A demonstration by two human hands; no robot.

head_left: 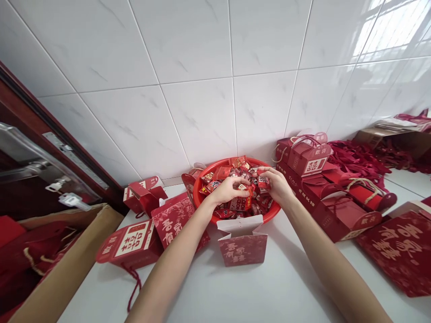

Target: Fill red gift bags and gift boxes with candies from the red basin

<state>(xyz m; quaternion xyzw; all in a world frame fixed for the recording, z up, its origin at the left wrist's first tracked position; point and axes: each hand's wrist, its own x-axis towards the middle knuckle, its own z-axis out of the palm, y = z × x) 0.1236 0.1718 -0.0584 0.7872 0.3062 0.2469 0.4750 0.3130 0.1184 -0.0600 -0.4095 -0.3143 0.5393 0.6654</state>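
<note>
Head view: both your hands are over the round red plastic basin (274,210) heaped with small red-wrapped candies (239,202), pushed against the white tiled wall (202,67). Your left hand (229,189) is curled knuckles-up on the pile, fingers closed round a clutch of candies; how many, can't tell. Your right hand (276,185) pinches one small red candy packet (263,181) between thumb and fingertips, at the right of the heap. Hands sit near each other, not touching.

Key relation: the open red paper gift box with white flaps (241,242) stands upright on the white floor (269,291) just in front of the basin's near rim, so toward you from both hands and slightly below them. Its mouth faces up, long axis running left-right across your view. It sits between your two forearms, a bit closer to the left hand's side; either hand reaches it by pulling back.

Around it: a flat red box with a white label and cord (131,244) lies left, finished red handled boxes (308,159) stack right of the basin, and a brown cardboard carton (60,264) is at far left.
</note>
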